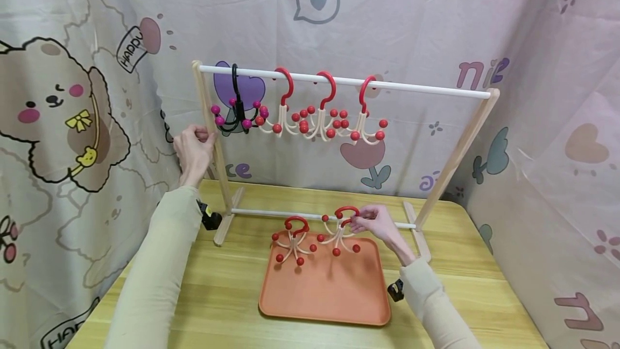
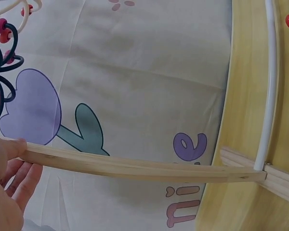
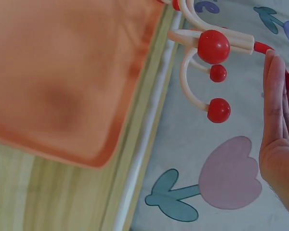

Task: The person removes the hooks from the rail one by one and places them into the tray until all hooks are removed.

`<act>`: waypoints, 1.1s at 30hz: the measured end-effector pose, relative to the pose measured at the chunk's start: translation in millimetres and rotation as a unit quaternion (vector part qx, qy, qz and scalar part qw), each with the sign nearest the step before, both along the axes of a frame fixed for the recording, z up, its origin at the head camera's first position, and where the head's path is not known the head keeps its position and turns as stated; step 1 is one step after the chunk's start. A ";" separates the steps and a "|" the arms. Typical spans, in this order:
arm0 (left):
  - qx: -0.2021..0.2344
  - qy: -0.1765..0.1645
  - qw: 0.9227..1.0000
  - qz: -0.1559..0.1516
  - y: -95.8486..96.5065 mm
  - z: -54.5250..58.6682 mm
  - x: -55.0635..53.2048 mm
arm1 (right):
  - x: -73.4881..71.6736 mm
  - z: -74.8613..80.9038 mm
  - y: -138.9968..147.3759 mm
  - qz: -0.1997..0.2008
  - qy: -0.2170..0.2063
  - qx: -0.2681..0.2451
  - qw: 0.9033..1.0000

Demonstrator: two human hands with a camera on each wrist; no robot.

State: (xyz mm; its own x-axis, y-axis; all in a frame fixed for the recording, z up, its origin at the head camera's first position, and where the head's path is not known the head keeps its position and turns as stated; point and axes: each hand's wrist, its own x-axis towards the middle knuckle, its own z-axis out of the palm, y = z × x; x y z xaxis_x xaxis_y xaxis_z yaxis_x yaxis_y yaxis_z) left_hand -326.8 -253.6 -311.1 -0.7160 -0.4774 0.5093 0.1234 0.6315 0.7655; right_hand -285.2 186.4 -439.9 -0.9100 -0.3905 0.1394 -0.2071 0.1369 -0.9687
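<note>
In the head view, my left hand (image 1: 194, 149) grips the left wooden post (image 1: 220, 174) of a rack. Thumb and fingers lie on opposite sides of that post (image 2: 135, 166) in the left wrist view. Over the far edge of an orange tray (image 1: 324, 292), my right hand (image 1: 380, 225) pinches the red hook of a cream multi-arm hanger (image 1: 340, 235) with red ball tips. The right wrist view shows this hanger's cream stem (image 3: 242, 42) with its arms pointing away from the fingers. A matching hanger (image 1: 293, 244) lies on the tray's far left part.
From the rack's white top rail (image 1: 421, 88) hang a black hanger (image 1: 239, 111) with magenta balls and three cream ones (image 1: 322, 117) with red hooks. A white lower bar (image 1: 271, 213) crosses behind the tray. Patterned curtains (image 1: 310, 31) surround the wooden table (image 1: 218, 295).
</note>
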 end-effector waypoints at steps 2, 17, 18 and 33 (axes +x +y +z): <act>0.003 -0.002 1.000 0.000 0.2 0.3 0.1 | 0.3 -3.2 -1.4 0.008 -0.003 0.013 1.000; 0.005 0.003 1.000 -0.001 0.3 -2.5 -0.8 | 0.9 -25.9 -10.2 0.076 -0.030 0.011 0.997; 0.006 0.004 1.000 -0.002 0.3 -2.7 -1.0 | 0.6 -27.2 -10.3 0.077 -0.030 0.013 0.996; 0.008 0.002 1.000 -0.001 0.6 -2.5 -0.1 | -2.2 -41.4 -11.4 0.074 -0.028 0.016 0.997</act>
State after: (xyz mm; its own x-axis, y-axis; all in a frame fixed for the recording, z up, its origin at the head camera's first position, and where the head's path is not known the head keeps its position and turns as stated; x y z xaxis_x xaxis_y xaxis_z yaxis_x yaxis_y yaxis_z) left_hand -326.9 -253.0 -313.6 -0.7157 -0.4838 0.5036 0.1277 0.6183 0.7755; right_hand -287.4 175.0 -481.3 -0.8484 -0.5239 0.0753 -0.1730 0.1400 -0.9749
